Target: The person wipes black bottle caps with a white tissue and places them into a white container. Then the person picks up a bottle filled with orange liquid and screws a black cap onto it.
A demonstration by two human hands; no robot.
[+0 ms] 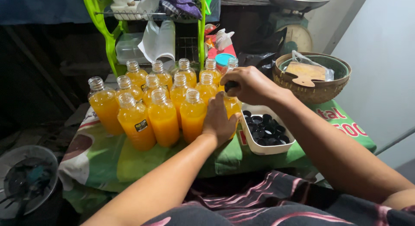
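A person's two bare arms reach forward over a low surface draped in a green printed cloth (129,161). About a dozen clear plastic bottles of orange juice (163,118) stand upright in a tight cluster on the cloth, toward its far left part; most show open necks with no caps.

The bottle being worked on (232,105) stands at the right edge of the cluster, its long axis vertical, mostly hidden behind the hands. The left hand (219,120) wraps its side from the near side, fingers curved close together and pressed against the bottle, holding it steady. The right hand (250,84) sits directly above, on top of the neck, fingers curled downward and pinching a small black cap (230,85) against the bottle's mouth. The right hand is the nearer one to the cap; the left is lower, at the bottle's body.

Just to the right of this bottle, touching the cloth near its right edge, lies a white rectangular tray (264,150) filled with more loose black caps (266,130). Behind the tray, at the far right corner, sits a woven basket (315,92) holding a green bowl and a bagged wooden board. A green dish rack (103,31) and a weighing scale (296,25) stand beyond the bottles.
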